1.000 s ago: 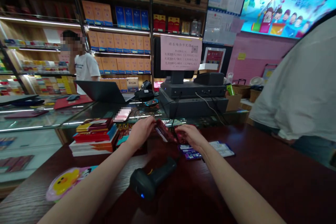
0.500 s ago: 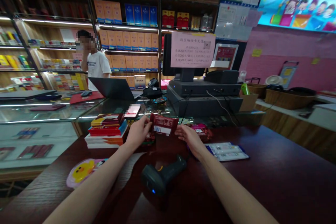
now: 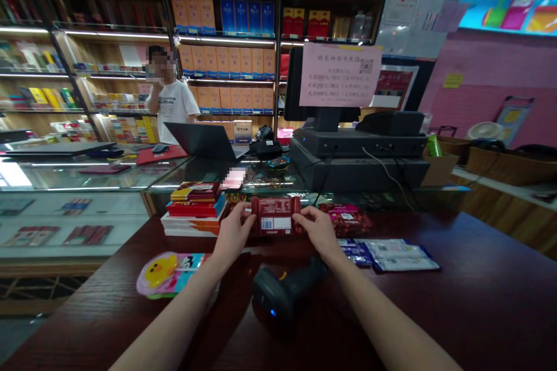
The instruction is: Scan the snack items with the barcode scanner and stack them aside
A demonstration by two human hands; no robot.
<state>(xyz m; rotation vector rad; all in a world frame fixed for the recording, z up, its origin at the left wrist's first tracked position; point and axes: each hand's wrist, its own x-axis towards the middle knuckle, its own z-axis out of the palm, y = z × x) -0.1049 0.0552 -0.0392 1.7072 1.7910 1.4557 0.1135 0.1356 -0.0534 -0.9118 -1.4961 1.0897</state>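
Observation:
A dark red snack packet with a white barcode label is stretched between my two hands above the table. My left hand pinches its left end, and my right hand pinches the right end. Below them a black barcode scanner lies on the table with a blue light showing. To the left of my left hand stands a stack of boxes. Beyond my right hand rest red and pink packets, and nearer me are blue and white packets.
A packet with a yellow duck lies left on the dark wooden table. Behind the glass counter are an open laptop and a person in a white shirt. A monitor with a pink sign stands beyond the table.
My right hand has closed on the packet's right end, which it was beside before. The packet now faces me more squarely. The whole view has shifted, with things appearing farther right.

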